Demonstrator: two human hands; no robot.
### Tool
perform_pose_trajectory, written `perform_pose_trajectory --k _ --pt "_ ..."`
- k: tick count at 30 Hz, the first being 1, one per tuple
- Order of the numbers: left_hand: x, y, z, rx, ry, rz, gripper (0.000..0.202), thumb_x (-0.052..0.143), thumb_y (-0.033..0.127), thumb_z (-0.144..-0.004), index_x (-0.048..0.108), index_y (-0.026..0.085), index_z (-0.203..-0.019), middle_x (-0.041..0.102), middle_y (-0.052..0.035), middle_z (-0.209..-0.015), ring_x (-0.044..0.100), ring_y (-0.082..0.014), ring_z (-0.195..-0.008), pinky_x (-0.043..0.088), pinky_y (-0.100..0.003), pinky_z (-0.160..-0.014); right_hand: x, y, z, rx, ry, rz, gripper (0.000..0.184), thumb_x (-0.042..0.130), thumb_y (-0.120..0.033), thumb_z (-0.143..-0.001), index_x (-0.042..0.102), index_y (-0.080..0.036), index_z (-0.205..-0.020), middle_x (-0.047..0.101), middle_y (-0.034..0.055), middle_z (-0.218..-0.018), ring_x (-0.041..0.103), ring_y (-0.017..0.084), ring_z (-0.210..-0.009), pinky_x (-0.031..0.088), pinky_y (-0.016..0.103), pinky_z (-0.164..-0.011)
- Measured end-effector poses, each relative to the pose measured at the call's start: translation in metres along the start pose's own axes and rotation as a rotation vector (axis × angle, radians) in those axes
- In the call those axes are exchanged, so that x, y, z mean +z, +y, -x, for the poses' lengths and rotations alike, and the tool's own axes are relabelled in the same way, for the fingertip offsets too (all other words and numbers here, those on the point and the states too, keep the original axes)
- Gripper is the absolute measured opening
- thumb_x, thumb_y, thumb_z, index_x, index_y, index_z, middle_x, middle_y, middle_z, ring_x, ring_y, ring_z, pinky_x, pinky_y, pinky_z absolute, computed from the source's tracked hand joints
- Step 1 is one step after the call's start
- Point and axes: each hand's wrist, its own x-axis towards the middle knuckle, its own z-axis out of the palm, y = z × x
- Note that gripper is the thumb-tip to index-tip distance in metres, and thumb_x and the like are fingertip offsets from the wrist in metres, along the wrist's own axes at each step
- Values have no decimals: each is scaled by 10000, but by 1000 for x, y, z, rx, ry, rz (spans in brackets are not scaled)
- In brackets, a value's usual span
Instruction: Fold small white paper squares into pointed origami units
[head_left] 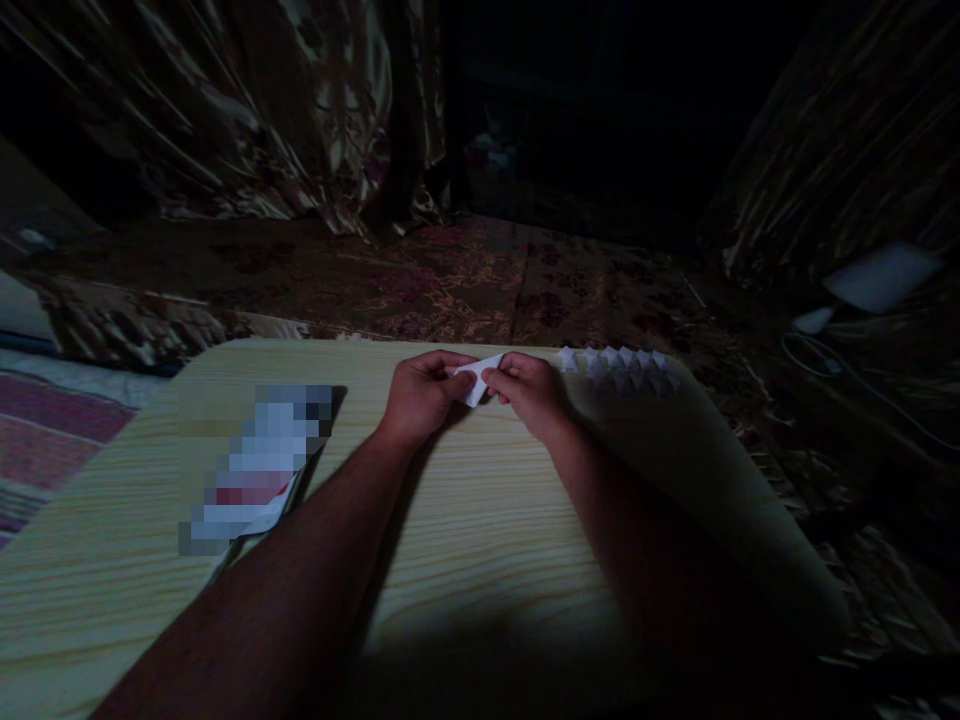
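A small folded piece of white paper (477,384) is held just over the far part of the wooden table (480,530). My left hand (424,397) pinches its left side, thumb on top. From the right, my right hand (530,392) grips the same paper between thumb and fingers. Both thumbs lie close together on the paper's face; the fingers behind it are partly hidden. Several small white folded paper stars (626,368) stand in rows near the table's far right corner, right of my right hand.
A blurred-out phone-like object (262,465) lies left of my left forearm. Beyond the table is a patterned cloth-covered ledge (420,275) with shiny curtains (315,100) above. A pale lamp-like object (881,278) and a white cable (885,395) sit at the right. The room is dim.
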Motion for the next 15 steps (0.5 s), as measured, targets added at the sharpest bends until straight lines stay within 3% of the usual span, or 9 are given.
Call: perform_pose_trajectory --k 10,15 --pt "-1 -1 0 -15 -32 17 374 772 334 -597 716 114 -894 702 -68 -718 611 -138 -565 472 -240 -547 -1 4 -2 -2 46 -48 205 665 -312 -687 532 -172 -617 566 -39 -537 463 71 -482 329 206 -475" --pt "-1 -1 -1 -10 2 52 360 784 296 -581 715 117 -886 704 -58 -726 617 -137 -574 482 -242 -559 -4 6 -3 1 9 -66 165 655 -323 -701 605 -166 -702 607 -22 -587 479 77 -492 334 208 -461"
